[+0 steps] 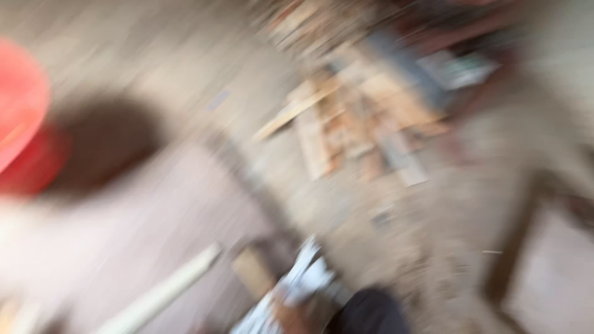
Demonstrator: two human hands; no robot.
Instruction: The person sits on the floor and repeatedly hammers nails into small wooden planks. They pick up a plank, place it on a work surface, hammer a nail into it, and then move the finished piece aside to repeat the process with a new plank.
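The picture is too blurry to tell what either hand holds, so slow steps near the pale wooden scraps (346,124) on the dusty floor (185,204) seem wise.

Heavy blur throughout. At one o'clock, wood offcuts (346,124) look pale and matt; the floor (185,204) seems rough and dusty; at nine o'clock, a red bucket (21,117) looks like smooth plastic.

Heavy motion blur smears the whole frame. The red tub (18,117) is cut by the left edge. The wood scraps (352,124) at upper centre are indistinct, and no hand can be made out.
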